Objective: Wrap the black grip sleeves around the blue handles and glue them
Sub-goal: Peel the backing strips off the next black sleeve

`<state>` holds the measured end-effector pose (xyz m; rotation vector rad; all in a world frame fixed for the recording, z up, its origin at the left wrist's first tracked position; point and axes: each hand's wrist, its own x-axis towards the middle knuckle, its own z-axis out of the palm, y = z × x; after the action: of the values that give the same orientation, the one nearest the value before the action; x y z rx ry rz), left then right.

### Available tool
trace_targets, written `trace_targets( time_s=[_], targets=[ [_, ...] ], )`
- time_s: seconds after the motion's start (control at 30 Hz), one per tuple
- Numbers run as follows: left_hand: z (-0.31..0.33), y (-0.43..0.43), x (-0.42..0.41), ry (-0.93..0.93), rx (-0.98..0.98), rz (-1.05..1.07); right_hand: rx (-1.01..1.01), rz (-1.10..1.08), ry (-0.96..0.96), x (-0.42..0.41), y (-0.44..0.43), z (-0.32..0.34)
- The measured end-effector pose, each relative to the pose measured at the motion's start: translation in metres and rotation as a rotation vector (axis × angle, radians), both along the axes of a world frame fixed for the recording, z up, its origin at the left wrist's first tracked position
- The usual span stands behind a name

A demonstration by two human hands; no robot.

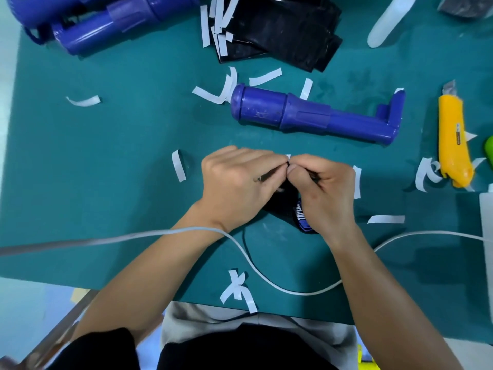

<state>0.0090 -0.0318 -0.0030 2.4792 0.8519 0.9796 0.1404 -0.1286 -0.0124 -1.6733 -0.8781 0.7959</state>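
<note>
A black grip sleeve (290, 206) with a blue-and-white logo lies under both my hands at the middle of the green mat. My left hand (237, 188) and my right hand (322, 193) meet fingertip to fingertip at the sleeve's far edge, pinching it there, where a bit of white strip shows. A blue handle (314, 116) lies bare on its side just beyond my hands. Further blue handles (106, 22) are piled at the far left. A stack of black sleeves (282, 30) sits at the far middle.
Several white backing strips (178, 165) are scattered over the green mat (106, 169). A yellow utility knife (453, 140) lies at the right, blade out. A white cable (266, 279) loops across the near side. A white bottle (486, 217) stands at the right edge.
</note>
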Motion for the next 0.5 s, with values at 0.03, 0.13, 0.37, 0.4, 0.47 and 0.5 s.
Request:
trace_targets(
  time_s=[0.03, 0.13, 0.37, 0.4, 0.47, 0.5],
  targets=[
    [0.0006, 0.0005, -0.0002, 0.000, -0.017, -0.007, -0.002, 0.010, 0.004, 0.0008, 0.0006, 0.0008],
    [0.0022, 0.0025, -0.0006, 0.011, -0.050, -0.019, -0.012, 0.056, -0.011, 0.0046, 0.0010, 0.0007],
    [0.0044, 0.0036, 0.0005, 0.045, -0.061, 0.003, -0.010, 0.116, -0.185, 0.0071, -0.0027, -0.0034],
    [0.0044, 0.0037, 0.0011, 0.041, -0.065, 0.003, -0.008, 0.108, -0.206, 0.0068, -0.0029, -0.0039],
    [0.0050, 0.0033, 0.0018, 0.029, -0.066, 0.009, 0.009, 0.091, -0.217, 0.0062, -0.0029, -0.0037],
    [0.0051, 0.0031, 0.0018, 0.022, -0.066, 0.014, 0.021, 0.088, -0.214, 0.0057, -0.0027, -0.0035]
  ],
)
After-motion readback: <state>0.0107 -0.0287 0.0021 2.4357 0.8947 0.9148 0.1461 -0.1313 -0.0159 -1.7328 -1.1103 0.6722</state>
